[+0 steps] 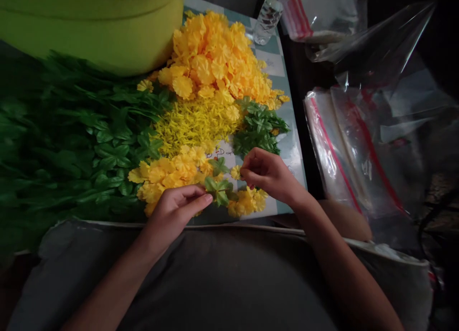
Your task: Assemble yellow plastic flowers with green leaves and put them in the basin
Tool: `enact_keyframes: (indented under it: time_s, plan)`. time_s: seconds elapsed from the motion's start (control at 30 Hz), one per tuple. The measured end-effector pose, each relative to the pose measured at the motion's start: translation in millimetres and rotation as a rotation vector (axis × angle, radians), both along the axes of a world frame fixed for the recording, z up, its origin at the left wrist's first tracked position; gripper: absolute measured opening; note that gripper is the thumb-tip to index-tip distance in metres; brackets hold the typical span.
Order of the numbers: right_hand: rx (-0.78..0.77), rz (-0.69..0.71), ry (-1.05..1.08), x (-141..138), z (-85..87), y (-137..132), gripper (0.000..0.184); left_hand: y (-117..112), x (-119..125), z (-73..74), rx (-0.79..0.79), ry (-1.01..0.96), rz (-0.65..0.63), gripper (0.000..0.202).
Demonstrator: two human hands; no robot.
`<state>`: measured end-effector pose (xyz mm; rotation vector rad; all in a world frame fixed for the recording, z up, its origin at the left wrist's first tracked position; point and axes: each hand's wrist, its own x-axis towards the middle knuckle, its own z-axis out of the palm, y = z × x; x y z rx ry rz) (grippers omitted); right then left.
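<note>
My left hand (pixel 177 216) pinches the thin stem of a green artificial leaf sprig (pixel 218 190) between finger and thumb. My right hand (pixel 267 174) is close by, its fingertips holding a small yellow artificial flower (pixel 235 172) against the sprig's far side. Below the hands lies a loose heap of yellow fabric flowers (pixel 167 174). Further off are a large mound of orange-yellow flowers (pixel 208 58), a patch of shredded yellow petals (pixel 197 123), small green leaves (pixel 258 128) and a big pile of dark green leaves (pixel 71 135).
All this lies on a checked teal-and-white tabletop (pixel 276 58). A lime-green padded stool (pixel 89 25) stands at the far left, a plastic water bottle (pixel 268 16) at the far edge. Clear zip bags (pixel 340 149) lie to the right. Grey cloth (pixel 215 273) covers my lap.
</note>
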<state>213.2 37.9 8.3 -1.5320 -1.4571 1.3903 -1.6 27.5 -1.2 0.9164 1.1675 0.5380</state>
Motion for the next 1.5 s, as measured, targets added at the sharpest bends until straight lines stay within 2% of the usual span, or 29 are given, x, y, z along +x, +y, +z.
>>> enact_keyframes:
  time_s: [0.1,0.23,0.37,0.67,0.87,1.13,1.3,1.5]
  plan:
    - [-0.114,0.022,0.295,-4,8.4,-2,0.01,0,1,-1.0,0.007,-0.02,-0.002,0.016]
    - [-0.179,0.079,0.478,-12,19.9,-8,0.005,0,1,-4.0,-0.002,-0.053,0.003,0.011]
    - [-0.222,0.089,0.537,-18,25.2,-12,0.007,0,2,-6.2,-0.01,-0.059,0.011,0.008]
    - [-0.225,0.033,0.588,-20,23.4,-13,0.008,-1,1,-5.0,0.018,-0.047,0.002,0.009]
    - [-0.248,0.072,0.444,-22,26.6,-15,0.008,0,1,-6.4,0.02,-0.062,-0.015,0.005]
    - [-0.116,0.178,0.164,-33,13.5,-20,0.005,-2,0,-6.5,-0.043,-0.112,0.001,0.006]
    - [-0.042,0.21,0.129,-35,13.1,-22,0.001,-2,0,-3.4,-0.019,-0.11,-0.023,0.01]
    - [-0.066,0.209,0.175,-33,4.8,-21,0.005,-2,1,-2.7,-0.032,-0.11,-0.027,0.011]
